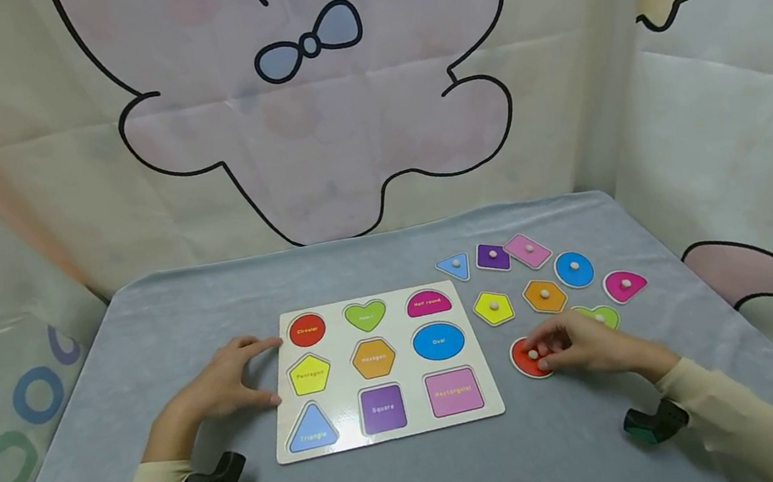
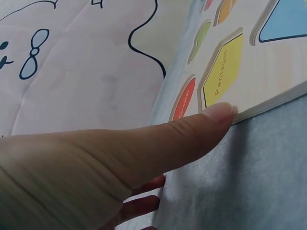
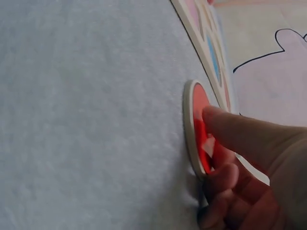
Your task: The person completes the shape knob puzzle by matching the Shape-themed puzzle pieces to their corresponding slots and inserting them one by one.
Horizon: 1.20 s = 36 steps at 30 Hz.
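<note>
A white wooden shape board (image 1: 417, 434) lies on the cloth, printed with labelled coloured shapes. At its left edge is my left hand (image 1: 228, 377), index finger and thumb stretched apart against the side; the left wrist view has the thumb (image 2: 201, 127) on the rim beside the yellow pentagon. To the board's right, my right hand (image 1: 584, 340) pinches at the small knob of a red round puzzle piece (image 1: 523, 364). In the right wrist view, thumb and curled fingers lie over the red face, and the piece (image 3: 192, 139) is close over the cloth.
Several knobbed pieces lie beyond my right hand: a blue triangle (image 1: 453, 267), purple square (image 1: 488, 260), pink rectangle (image 1: 528, 248), yellow pentagon (image 1: 489, 316), orange hexagon (image 1: 541, 307), blue oval (image 1: 579, 259) and magenta half round (image 1: 635, 279). A green heart (image 1: 606, 314) is partly covered by the hand.
</note>
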Each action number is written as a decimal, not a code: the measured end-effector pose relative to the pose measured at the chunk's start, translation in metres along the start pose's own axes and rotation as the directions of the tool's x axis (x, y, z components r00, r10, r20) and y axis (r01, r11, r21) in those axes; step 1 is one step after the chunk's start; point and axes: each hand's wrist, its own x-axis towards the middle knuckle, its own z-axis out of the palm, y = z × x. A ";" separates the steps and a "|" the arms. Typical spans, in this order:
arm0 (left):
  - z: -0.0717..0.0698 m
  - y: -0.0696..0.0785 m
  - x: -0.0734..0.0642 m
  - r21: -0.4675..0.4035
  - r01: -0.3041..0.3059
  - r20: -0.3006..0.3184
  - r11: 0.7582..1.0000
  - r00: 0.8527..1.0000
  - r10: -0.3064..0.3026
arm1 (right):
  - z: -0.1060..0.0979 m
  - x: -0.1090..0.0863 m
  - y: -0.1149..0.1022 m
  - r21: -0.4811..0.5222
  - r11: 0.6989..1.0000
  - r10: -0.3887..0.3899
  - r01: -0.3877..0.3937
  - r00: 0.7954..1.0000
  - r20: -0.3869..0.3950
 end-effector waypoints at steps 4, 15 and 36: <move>0.002 0.000 0.002 0.016 0.002 -0.005 1.000 1.000 -0.002 | 0.004 0.001 0.004 -0.049 0.999 0.008 -0.010 0.998 -0.058; 0.002 -0.003 0.003 0.049 0.003 -0.002 0.999 1.000 -0.003 | 0.004 0.011 -0.002 -0.079 0.997 -0.002 -0.004 0.997 -0.077; 0.002 0.002 0.004 0.055 0.024 0.002 0.998 1.000 -0.024 | 0.033 0.098 -0.059 -0.037 0.999 -0.013 0.009 0.994 -0.113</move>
